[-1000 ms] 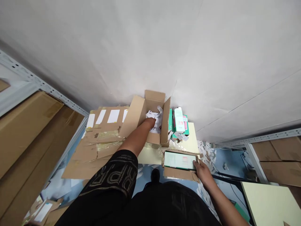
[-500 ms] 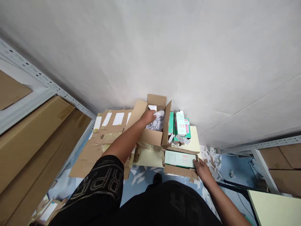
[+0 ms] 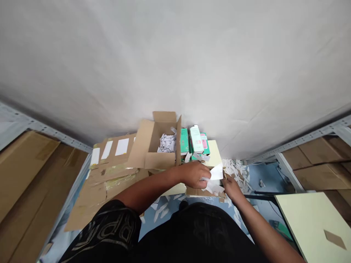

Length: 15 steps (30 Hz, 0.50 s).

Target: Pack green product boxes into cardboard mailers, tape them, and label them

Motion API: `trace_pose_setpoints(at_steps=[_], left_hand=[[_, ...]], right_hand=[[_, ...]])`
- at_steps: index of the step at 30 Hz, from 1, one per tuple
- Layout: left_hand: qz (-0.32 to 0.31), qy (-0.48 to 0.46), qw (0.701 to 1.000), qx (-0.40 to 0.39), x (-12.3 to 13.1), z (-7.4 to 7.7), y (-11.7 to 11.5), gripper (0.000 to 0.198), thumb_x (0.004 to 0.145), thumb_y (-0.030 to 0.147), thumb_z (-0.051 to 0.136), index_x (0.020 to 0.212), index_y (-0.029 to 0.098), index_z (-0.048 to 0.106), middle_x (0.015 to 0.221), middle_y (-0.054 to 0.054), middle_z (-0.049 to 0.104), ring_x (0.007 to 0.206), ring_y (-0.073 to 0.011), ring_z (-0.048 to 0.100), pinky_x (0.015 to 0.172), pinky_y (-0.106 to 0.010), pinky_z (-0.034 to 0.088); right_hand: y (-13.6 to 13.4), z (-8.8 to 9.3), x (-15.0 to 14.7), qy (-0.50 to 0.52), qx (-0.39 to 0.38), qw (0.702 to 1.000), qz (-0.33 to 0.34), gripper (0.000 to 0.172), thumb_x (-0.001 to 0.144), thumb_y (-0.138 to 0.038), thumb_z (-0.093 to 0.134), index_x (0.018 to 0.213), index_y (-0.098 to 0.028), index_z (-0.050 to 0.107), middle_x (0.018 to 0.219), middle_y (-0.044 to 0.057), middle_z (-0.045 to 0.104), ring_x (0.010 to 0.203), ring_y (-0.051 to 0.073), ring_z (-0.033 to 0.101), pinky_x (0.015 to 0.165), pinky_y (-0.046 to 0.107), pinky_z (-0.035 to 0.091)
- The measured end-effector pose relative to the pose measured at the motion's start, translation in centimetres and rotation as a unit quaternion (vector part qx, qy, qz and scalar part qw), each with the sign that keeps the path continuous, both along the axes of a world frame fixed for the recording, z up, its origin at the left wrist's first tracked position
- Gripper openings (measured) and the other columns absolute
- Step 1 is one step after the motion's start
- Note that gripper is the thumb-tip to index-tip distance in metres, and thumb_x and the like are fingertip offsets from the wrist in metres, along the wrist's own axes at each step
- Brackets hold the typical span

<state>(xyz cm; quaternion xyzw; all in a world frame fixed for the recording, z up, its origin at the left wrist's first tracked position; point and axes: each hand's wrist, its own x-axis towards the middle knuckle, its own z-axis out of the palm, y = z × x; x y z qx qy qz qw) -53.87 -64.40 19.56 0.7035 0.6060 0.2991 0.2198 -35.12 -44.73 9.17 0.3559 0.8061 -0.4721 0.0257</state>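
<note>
My left hand (image 3: 194,174) is closed on a bunch of white paper slips (image 3: 214,179), held over the small flat cardboard box (image 3: 196,191) at the front of the pale yellow table (image 3: 215,157). My right hand (image 3: 231,186) grips that box's right end; the slips hide most of the box's top. Behind them stands an open cardboard box (image 3: 156,148) with crumpled white paper (image 3: 166,143) inside. Green and white product boxes (image 3: 195,139) stand to its right against the wall.
Flattened cardboard sheets (image 3: 105,171) with white labels lie left of the open box. Metal shelving with large cartons (image 3: 26,175) flanks both sides. Paper scraps (image 3: 238,171) litter the blue floor at right. Another pale yellow tabletop (image 3: 309,223) is at the lower right.
My left hand has come out of the open box with white paper slips and moved right and toward me, over the small flat box. My right hand has stayed on that box.
</note>
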Motion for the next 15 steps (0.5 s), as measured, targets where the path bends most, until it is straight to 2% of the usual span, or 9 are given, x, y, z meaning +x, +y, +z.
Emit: trace_pose_setpoints(at_steps=[3, 5, 7, 12, 15], left_hand=[[-0.036, -0.003, 0.999, -0.017, 1.3, -2.3, 3.5, 0.020, 0.086, 0.042, 0.063, 0.073, 0.027, 0.066, 0.087, -0.010, 0.070, 0.090, -0.0288, 0.065, 0.088, -0.042, 0.051], [-0.066, -0.013, 0.997, -0.028, 2.4, -3.3, 6.0, 0.029, 0.087, 0.053, 0.063, 0.075, 0.028, 0.068, 0.090, -0.012, 0.071, 0.095, -0.0301, 0.065, 0.093, -0.044, 0.050], [-0.106, -0.011, 0.994, -0.038, 3.9, -4.1, 8.8, 0.032, 0.088, 0.057, 0.062, 0.076, 0.028, 0.070, 0.092, -0.013, 0.071, 0.098, -0.0308, 0.064, 0.099, -0.046, 0.048], [-0.216, 0.042, 0.975, -0.033, 9.5, -5.6, 17.7, 0.011, 0.082, 0.038, 0.069, 0.089, 0.030, 0.072, 0.104, -0.014, 0.069, 0.112, -0.0340, 0.059, 0.111, -0.051, 0.037], [-0.271, 0.061, 0.960, -0.027, 13.9, -5.9, 23.8, 0.022, 0.087, 0.033, 0.063, 0.108, 0.031, 0.070, 0.126, -0.014, 0.065, 0.122, -0.0346, 0.053, 0.113, -0.051, 0.033]], right_hand=[[1.2, -0.1, 2.7, -0.006, 0.015, 0.999, -0.039, 0.048, 0.086, -0.052, 0.045, 0.109, -0.020, 0.073, 0.109, 0.010, 0.077, 0.108, 0.032, 0.067, 0.094, 0.040, 0.049], [2.3, -0.2, 4.8, -0.007, 0.016, 0.997, -0.075, 0.047, 0.086, -0.051, 0.045, 0.109, -0.019, 0.073, 0.109, 0.011, 0.077, 0.106, 0.032, 0.067, 0.093, 0.039, 0.049], [3.6, -0.3, 7.3, 0.001, 0.006, 0.994, -0.106, 0.047, 0.086, -0.048, 0.045, 0.111, -0.019, 0.073, 0.111, 0.010, 0.077, 0.105, 0.031, 0.067, 0.091, 0.038, 0.049], [8.1, -1.1, 14.3, -0.003, 0.014, 0.983, -0.183, 0.044, 0.085, -0.044, 0.046, 0.112, -0.022, 0.073, 0.109, 0.008, 0.078, 0.104, 0.030, 0.068, 0.090, 0.035, 0.049], [11.7, -1.9, 19.5, 0.014, 0.007, 0.976, -0.218, 0.046, 0.087, -0.045, 0.045, 0.114, -0.021, 0.073, 0.113, 0.009, 0.077, 0.105, 0.030, 0.069, 0.091, 0.036, 0.049]])
